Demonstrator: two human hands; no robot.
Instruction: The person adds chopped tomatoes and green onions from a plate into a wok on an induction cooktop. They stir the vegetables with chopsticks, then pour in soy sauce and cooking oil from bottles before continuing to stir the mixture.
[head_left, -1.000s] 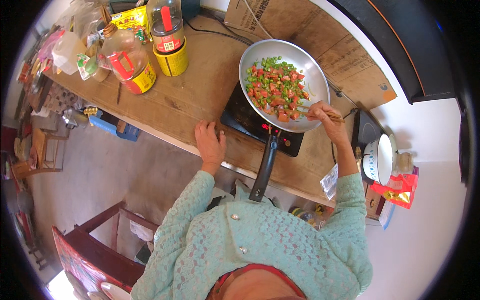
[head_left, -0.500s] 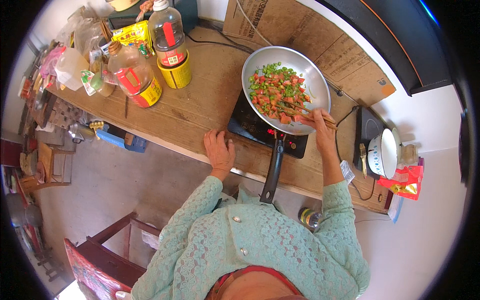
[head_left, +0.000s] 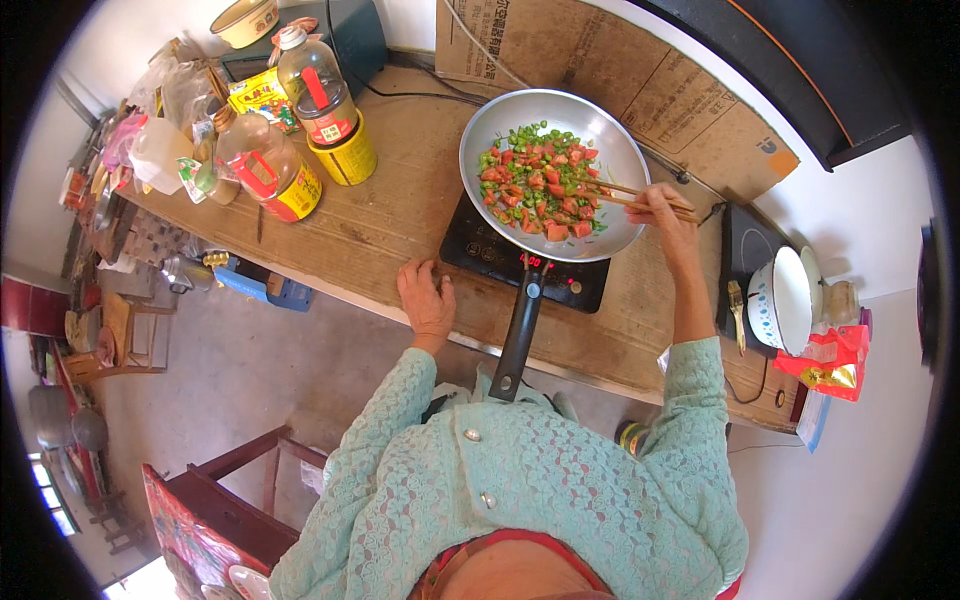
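My right hand (head_left: pixel 661 214) is closed around a pair of wooden chopsticks (head_left: pixel 612 189), which reach over the right rim of a silver frying pan (head_left: pixel 625 150). Their tips touch a heap of chopped tomato and green pepper (head_left: pixel 540 180) spread over the pan's bottom. The pan rests on a black induction cooktop (head_left: pixel 470 240) with a lit red display. Its black handle (head_left: pixel 519 335) points toward me. My left hand (head_left: pixel 425 299) lies on the table's front edge, left of the handle, fingers extended and holding nothing.
Two large oil bottles (head_left: pixel 270 175) (head_left: pixel 318 95), one standing in a yellow tin (head_left: pixel 345 160), are on the left of the table (head_left: pixel 390 180). At right are a white enamel bowl (head_left: pixel 780 300), a second black cooktop (head_left: pixel 742 250) and a red packet (head_left: pixel 835 362). Cardboard (head_left: pixel 600 70) lines the back.
My right hand and the chopsticks have shifted a little right and up within the pan. The tomato and pepper pieces lie differently. My left hand has stayed on the table edge.
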